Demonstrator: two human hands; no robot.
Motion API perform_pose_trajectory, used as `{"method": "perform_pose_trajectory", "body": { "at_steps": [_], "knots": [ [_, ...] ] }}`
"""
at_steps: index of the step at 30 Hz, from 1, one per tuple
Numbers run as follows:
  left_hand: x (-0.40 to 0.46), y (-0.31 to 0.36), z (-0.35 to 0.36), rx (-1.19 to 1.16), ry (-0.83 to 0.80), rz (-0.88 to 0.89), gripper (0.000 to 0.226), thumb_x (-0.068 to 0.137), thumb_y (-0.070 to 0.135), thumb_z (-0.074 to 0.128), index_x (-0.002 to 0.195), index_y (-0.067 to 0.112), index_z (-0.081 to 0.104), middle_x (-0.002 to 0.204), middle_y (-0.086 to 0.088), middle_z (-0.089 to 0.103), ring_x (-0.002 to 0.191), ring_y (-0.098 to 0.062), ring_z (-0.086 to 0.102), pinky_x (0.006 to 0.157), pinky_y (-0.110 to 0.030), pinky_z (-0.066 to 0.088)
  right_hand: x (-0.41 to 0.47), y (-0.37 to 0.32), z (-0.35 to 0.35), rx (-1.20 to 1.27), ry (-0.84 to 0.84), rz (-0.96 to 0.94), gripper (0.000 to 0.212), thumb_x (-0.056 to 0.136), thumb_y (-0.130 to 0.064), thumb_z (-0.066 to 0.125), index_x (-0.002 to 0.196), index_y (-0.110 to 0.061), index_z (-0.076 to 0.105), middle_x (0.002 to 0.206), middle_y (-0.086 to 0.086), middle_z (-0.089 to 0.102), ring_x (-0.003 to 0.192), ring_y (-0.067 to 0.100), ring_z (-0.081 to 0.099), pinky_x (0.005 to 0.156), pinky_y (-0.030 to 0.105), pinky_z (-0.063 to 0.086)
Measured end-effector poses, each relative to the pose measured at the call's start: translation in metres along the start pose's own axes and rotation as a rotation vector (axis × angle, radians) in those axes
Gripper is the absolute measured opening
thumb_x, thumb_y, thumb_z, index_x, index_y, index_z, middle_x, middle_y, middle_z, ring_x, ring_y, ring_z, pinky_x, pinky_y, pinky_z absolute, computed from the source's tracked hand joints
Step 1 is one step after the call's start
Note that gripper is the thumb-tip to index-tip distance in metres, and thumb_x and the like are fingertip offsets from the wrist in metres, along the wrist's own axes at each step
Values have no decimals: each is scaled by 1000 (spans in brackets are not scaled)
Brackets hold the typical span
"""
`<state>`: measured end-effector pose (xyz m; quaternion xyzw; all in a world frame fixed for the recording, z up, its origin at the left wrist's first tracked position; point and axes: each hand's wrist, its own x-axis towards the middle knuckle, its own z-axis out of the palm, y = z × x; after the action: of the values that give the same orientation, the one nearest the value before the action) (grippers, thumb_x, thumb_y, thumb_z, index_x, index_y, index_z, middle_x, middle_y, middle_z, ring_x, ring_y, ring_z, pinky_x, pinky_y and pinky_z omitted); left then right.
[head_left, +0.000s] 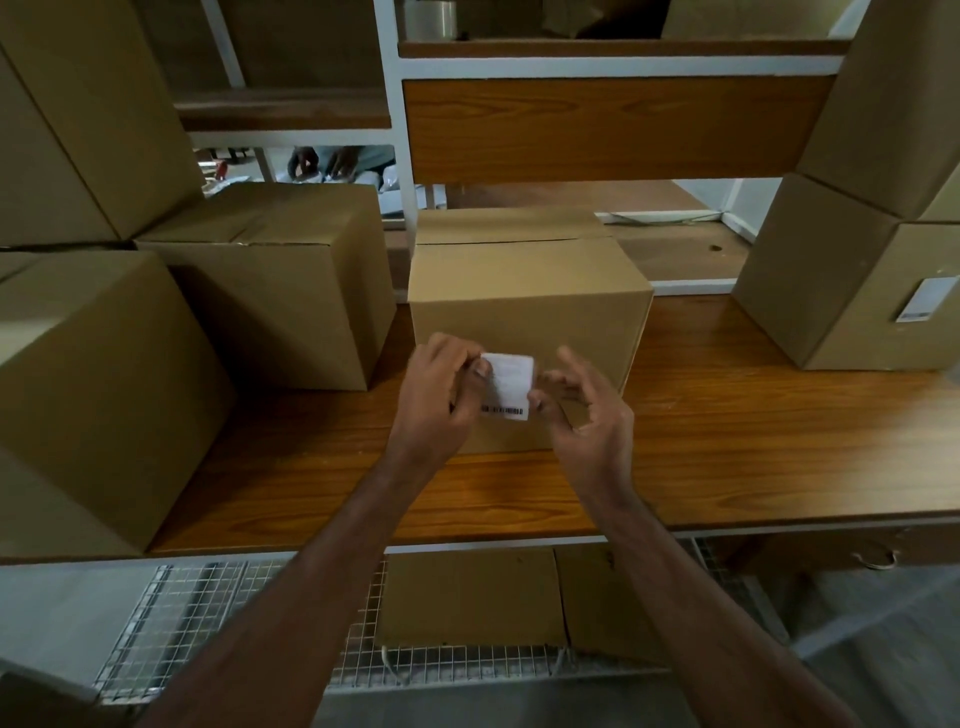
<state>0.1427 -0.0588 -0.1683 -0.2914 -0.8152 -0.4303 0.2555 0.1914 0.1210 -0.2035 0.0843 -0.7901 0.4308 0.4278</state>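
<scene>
A white label (511, 385) with a barcode along its bottom edge is held up in front of the near face of a closed cardboard box (524, 291) in the middle of the wooden shelf. My left hand (441, 400) pinches the label's left edge between thumb and fingers. On the label's right edge my right hand (587, 410) pinches with thumb and fingertip, its other fingers spread upward. Whether the label touches the box face cannot be told.
More cardboard boxes stand on the wooden shelf (753, 441): one at the left front (98, 395), one behind it (280, 280), stacked ones at the right (852, 291) with a label. A wire rack (208, 623) below holds flat cardboard. Another person's hands (322, 161) work behind the shelving.
</scene>
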Motion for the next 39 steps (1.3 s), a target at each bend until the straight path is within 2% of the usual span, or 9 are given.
{"method": "perform_pose_trajectory", "body": {
  "at_steps": [5, 8, 11, 13, 16, 23, 27, 33, 39],
  "knots": [
    [22, 3, -27, 194, 239, 26, 26, 99, 28, 45, 106, 8, 60, 117, -7, 58, 114, -18, 46, 94, -41, 43, -2, 17, 6, -223, -46, -2, 45, 98, -28, 52, 137, -6, 55, 103, 7, 67, 94, 18, 61, 76, 36, 56],
    [44, -5, -31, 221, 156, 13, 31, 101, 27, 43, 120, 10, 59, 140, -7, 56, 141, -23, 35, 114, -43, 30, -1, 27, 12, -371, -100, 29, 49, 98, -29, 48, 142, -9, 50, 101, 11, 69, 90, 26, 62, 71, 42, 56],
    [45, -16, -25, 168, 8, -34, 38, 102, 27, 41, 133, 13, 56, 144, -2, 55, 146, -25, 31, 118, -42, 28, -7, 30, 20, -475, -228, 6, 62, 97, -25, 54, 154, -19, 30, 101, 12, 69, 90, 30, 62, 79, 45, 54],
    [41, -22, -21, 172, -2, -11, 38, 102, 22, 43, 136, 12, 55, 144, -2, 54, 146, -22, 30, 118, -29, 24, -13, 29, 24, -532, -334, -63, 72, 96, -28, 54, 157, -27, 16, 107, 10, 68, 95, 30, 62, 86, 45, 51],
    [43, -25, -21, 157, 19, -11, 36, 101, 20, 44, 134, 12, 57, 142, -1, 56, 142, -11, 28, 115, -15, 19, -14, 39, 19, -608, -305, -55, 70, 96, -29, 54, 157, -27, 20, 110, 10, 68, 99, 30, 63, 88, 45, 47],
    [43, -26, -19, 167, 30, 14, 34, 100, 23, 42, 126, 8, 59, 138, -4, 59, 140, -15, 34, 117, -30, 27, -19, 42, 16, -660, -437, -148, 69, 93, -31, 52, 156, -30, 22, 101, 2, 70, 95, 26, 64, 83, 40, 46],
    [43, -25, -21, 149, 21, -2, 36, 100, 26, 41, 124, 7, 60, 139, -4, 58, 140, -13, 32, 117, -33, 29, -22, 46, 15, -627, -305, -17, 57, 96, -29, 50, 151, -24, 38, 110, 9, 69, 100, 29, 61, 86, 43, 49],
    [38, -24, -20, 124, 28, -21, 34, 102, 25, 43, 125, 7, 59, 150, -5, 49, 149, -24, 29, 118, -48, 34, -8, 36, 6, -629, -229, -79, 48, 97, -30, 42, 141, -16, 53, 103, 11, 55, 96, 26, 48, 82, 39, 45],
    [7, -15, -12, -81, 239, -168, 19, 102, 24, 47, 110, 9, 58, 154, -9, 35, 133, -10, 44, 95, -13, 47, 6, 34, -9, -596, -8, -18, 30, 88, -24, 57, 115, -13, 63, 124, 17, 44, 115, 31, 41, 91, 42, 46]
  ]
}}
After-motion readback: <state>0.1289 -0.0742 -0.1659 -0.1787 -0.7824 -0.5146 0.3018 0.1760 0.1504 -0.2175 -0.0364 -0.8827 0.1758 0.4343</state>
